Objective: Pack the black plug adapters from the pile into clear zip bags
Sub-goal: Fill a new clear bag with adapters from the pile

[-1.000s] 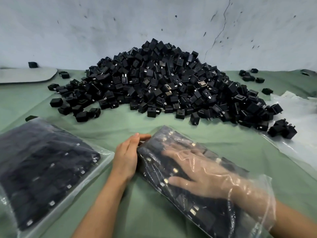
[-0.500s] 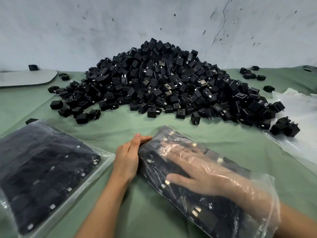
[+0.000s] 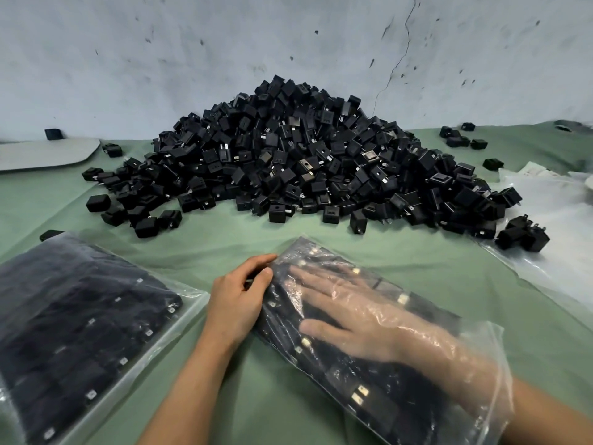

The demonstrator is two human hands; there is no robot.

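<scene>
A big pile of black plug adapters point(image 3: 298, 162) sits at the back of the green cloth. In front of me lies a clear zip bag point(image 3: 394, 390) filled with adapters in rows. My right hand point(image 3: 356, 319) is inside this bag, fingers spread flat on the adapters, the plastic covering it up to the wrist. My left hand point(image 3: 239, 293) rests against the bag's left edge from outside, fingers straight along its side. A second filled zip bag point(image 3: 73, 332) lies at the left.
Loose adapters point(image 3: 521, 234) lie on a stack of empty clear bags point(image 3: 552, 239) at the right. More strays point(image 3: 462, 138) sit near the wall. A grey board point(image 3: 45, 152) lies at the back left. Green cloth point(image 3: 263, 396) covers the table.
My right hand has slid slightly deeper over the adapters in the bag. My left hand has kept its place at the bag's edge. The view shifted a little.
</scene>
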